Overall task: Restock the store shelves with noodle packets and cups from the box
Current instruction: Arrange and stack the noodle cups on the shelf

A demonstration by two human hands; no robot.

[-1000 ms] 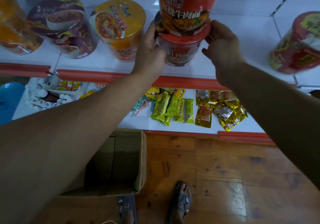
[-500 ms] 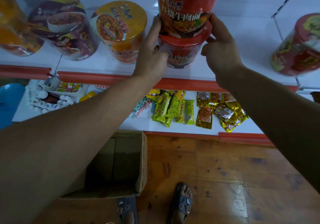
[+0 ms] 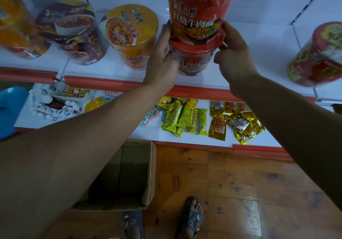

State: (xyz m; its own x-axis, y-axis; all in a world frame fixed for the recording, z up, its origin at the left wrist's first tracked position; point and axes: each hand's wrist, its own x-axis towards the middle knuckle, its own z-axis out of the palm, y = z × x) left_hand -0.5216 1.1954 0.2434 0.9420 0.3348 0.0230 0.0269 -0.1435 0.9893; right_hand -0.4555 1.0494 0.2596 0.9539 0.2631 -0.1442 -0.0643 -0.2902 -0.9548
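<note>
Head view: the upper red noodle cup (image 3: 199,11), a round tapered tub in glossy wrap, is cut off at its lid by the top edge. The red cup at the far right (image 3: 318,57) is cut off by the side edge. The orange pack at the far left (image 3: 16,27) is blurred and cannot be made out. The left forearm hides part of the brown cardboard box (image 3: 137,174) on the wooden floor (image 3: 240,183), and the inside of the box is dark.

The white top shelf with a red front strip (image 3: 111,83) carries two stacked red cups, one yellow noodle cup (image 3: 131,35) and one purple noodle cup (image 3: 72,33). The lower shelf (image 3: 222,140) holds heaps of green-yellow snack bars (image 3: 183,118) and golden pouches (image 3: 238,124), too overlapped to count. Two feet in dark sandals (image 3: 190,218) are clipped at the bottom.

The upper red noodle cup stands upright on the lid of the lower red noodle cup (image 3: 192,61). Their long axes are vertical, the wider ends are up and the labels face the camera.

The left hand (image 3: 162,57) cups the lower cup's left side, its thumb across the front and its fingertips reaching the upper cup's base. The right hand (image 3: 235,57) curls its fingers onto the upper cup's bottom edge from the right.
</note>
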